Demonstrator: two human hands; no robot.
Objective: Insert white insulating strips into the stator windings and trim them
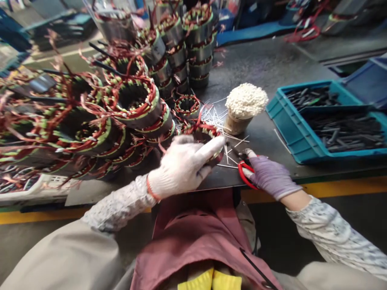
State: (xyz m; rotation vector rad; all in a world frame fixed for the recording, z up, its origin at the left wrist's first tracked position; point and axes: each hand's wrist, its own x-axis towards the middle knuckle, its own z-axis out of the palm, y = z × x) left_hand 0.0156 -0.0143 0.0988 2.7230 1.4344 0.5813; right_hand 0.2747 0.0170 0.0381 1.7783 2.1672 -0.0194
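Note:
My left hand (184,163), in a white knitted glove, is closed over the near side of a motor stator (205,131) at the table's front edge. Its red windings show above my fingers, while the lower part is mostly hidden. My right hand (267,171), in a purple glove, grips red-handled scissors (246,177). Their dark blades point left toward the stator; whether the tips touch it I cannot tell. Thin white ties (216,114) lie scattered behind and beside the stator. A container (237,124) packed with a bundle of white ties (246,98) stands just behind the scissors.
Several stacked stators (136,104) with loose copper leads crowd the left and back left. A teal divided bin (298,133) of black sleeve pieces (344,131) sits at right. A white tray (45,185) lies at the left front edge of the dark table (256,64).

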